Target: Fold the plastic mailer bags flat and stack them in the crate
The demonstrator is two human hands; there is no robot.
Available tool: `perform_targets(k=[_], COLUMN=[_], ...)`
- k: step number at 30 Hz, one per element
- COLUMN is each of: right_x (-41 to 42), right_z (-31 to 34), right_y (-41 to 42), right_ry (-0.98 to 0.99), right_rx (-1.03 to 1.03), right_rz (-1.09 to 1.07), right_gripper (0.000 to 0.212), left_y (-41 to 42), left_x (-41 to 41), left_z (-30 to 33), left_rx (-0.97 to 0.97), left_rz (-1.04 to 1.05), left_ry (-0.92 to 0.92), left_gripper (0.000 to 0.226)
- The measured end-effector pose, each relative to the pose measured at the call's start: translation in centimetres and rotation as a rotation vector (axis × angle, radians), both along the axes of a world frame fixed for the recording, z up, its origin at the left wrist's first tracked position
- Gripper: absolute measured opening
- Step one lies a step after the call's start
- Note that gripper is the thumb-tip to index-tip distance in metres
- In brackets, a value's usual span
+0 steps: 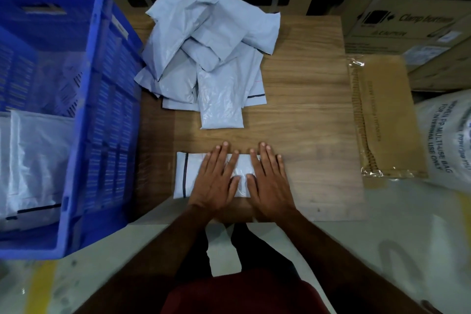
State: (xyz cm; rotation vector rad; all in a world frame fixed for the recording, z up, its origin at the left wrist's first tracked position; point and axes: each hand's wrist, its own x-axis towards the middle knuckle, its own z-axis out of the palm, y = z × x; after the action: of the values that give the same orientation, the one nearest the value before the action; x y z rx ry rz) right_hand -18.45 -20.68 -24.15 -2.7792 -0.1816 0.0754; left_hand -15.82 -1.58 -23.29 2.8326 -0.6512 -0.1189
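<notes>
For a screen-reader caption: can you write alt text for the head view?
Left hand and right hand press flat on a folded grey mailer bag on a wooden table. A pile of unfolded mailers lies beyond; a blue crate holding folded bags stands left.

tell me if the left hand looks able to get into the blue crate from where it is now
Probably yes. The left hand lies flat on the folded mailer, and the blue crate stands open-topped right beside the table on that side, with nothing between them.
</notes>
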Motion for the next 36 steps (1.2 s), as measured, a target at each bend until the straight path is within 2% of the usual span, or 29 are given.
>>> perform_targets(k=[7, 10, 15, 19, 24, 31, 33, 36], right_x=[0.2, 0.0, 0.4, 1.1, 1.1, 1.3, 1.2, 0.6], right_z=[-0.8, -0.1, 1.0, -0.1, -1.0, -0.8, -0.2, 0.9], right_y=[0.2, 0.7, 4.1, 5.2, 5.3, 5.3, 5.1, 3.0], right_ry=[0.029, -0.007, -0.07, -0.02, -0.05, -0.018, -0.007, 0.014], right_rx=[-0.065, -0.03, -0.016, -0.056, -0.061, -0.084, -0.064, -0.034], right_rz=[0.022, -0.002, 0.086, 0.123, 0.118, 0.149, 0.163, 0.258], right_gripper=[0.064, 0.063, 0.064, 0.064, 0.063, 0.063, 0.063, 0.075], left_y=[-0.3, -0.5, 4.8, 6.3, 5.8, 5.7, 6.1, 7.9], left_x=[0.1, 0.3, 1.1, 1.3, 1.1, 1.4, 1.2, 0.3], left_z=[-1.2, -0.4, 0.9, -0.6, -1.1, -0.9, -0.3, 0.1], left_rx=[0.043, 0.03, 0.033, 0.094, 0.073, 0.107, 0.113, 0.045], left_rz=[0.012, 0.018, 0.198, 0.147, 0.173, 0.169, 0.124, -0.132], left_ry=[-0.006, 0.012, -0.026, 0.066, 0.015, 0.044, 0.01, -0.007], left_gripper=[0.064, 0.062, 0.064, 0.07, 0.068, 0.068, 0.072, 0.089])
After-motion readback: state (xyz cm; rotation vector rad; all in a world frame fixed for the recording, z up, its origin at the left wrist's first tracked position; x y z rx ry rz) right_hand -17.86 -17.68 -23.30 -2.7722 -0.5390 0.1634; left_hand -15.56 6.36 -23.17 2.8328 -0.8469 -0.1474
